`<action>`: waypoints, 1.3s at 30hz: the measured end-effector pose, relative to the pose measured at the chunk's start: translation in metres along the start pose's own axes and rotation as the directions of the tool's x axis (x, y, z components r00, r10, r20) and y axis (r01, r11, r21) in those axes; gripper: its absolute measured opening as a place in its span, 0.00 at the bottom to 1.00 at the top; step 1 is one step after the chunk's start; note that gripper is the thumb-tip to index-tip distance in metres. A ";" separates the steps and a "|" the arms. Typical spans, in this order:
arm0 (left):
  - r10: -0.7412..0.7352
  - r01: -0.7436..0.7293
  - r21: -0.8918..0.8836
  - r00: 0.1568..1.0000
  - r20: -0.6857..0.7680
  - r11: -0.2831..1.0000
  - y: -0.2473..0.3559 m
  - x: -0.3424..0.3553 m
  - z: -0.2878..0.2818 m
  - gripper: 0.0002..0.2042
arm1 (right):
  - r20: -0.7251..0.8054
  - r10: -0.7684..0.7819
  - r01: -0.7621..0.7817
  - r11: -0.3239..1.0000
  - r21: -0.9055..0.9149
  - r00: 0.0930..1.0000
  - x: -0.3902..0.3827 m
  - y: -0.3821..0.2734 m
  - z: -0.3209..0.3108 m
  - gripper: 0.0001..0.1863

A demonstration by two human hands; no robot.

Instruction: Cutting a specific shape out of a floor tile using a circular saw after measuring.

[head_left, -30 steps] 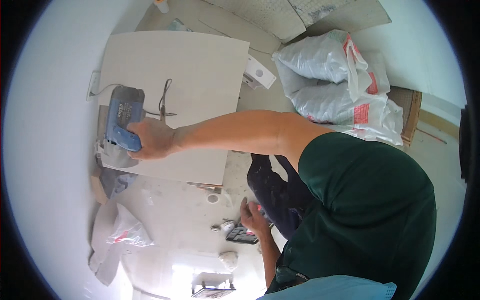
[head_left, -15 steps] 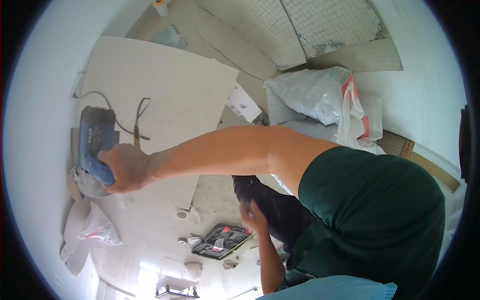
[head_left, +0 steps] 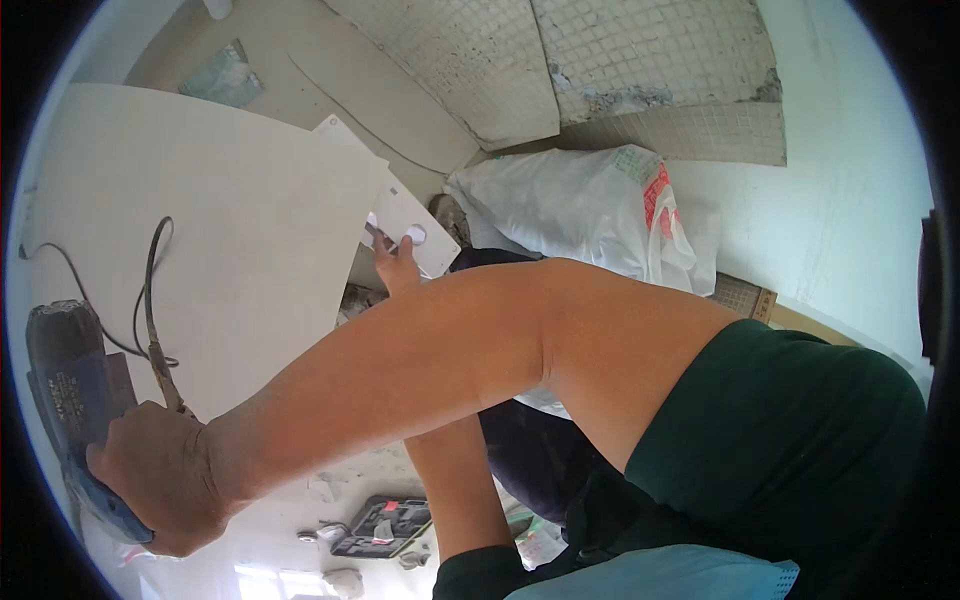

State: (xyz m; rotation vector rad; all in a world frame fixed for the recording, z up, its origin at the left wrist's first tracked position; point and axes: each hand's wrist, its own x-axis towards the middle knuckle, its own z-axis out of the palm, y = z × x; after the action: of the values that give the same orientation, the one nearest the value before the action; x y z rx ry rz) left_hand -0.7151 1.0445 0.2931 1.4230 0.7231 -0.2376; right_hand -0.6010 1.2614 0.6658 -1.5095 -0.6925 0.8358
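At the far left, my right hand [head_left: 165,480] is wrapped round the handle of a blue and black corded power tool [head_left: 68,375], with its working end out of sight. The tool is at the left edge of a large white board [head_left: 220,200]. My left hand [head_left: 397,268] reaches up beyond my right forearm, its thumb and fingers closed on a smaller white panel [head_left: 437,256] with a round hole. Part of this panel is hidden under the large board, and one corner sticks out past the board's far edge. A dark cable [head_left: 150,300] loops over the board beside the tool.
Full white sacks [head_left: 560,200] lie beyond my right arm. Gridded tile panels [head_left: 650,60] lean at the back, against the wall [head_left: 830,200]. On the floor, an open black tool case [head_left: 375,530] shows below my forearm, with small items around it.
My left hand has come up from beside my leg to the smaller panel, whose corner now shows past the board. The view has shifted, and my right hand and tool appear lower and further left.
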 end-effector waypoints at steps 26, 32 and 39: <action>-0.237 0.206 0.180 0.955 0.177 0.962 0.085 0.047 0.251 0.42 | 0.216 0.021 0.001 0.995 -0.101 0.976 -0.040 0.021 -0.147 0.23; -0.222 0.213 0.135 0.974 0.054 0.968 0.100 -0.005 0.208 0.45 | 0.047 -0.055 0.059 0.994 -0.093 0.997 -0.014 0.019 -0.122 0.18; -0.031 0.027 -0.097 0.999 -0.040 0.995 0.137 -0.100 0.122 0.37 | -0.040 -0.112 0.104 0.979 -0.173 0.993 0.030 0.014 -0.075 0.16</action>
State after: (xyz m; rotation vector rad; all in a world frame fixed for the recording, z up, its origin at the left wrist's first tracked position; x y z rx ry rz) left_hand -0.6770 0.9252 0.4604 1.3298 0.7795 -0.1937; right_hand -0.5227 1.2426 0.6503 -1.6249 -0.8181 0.6677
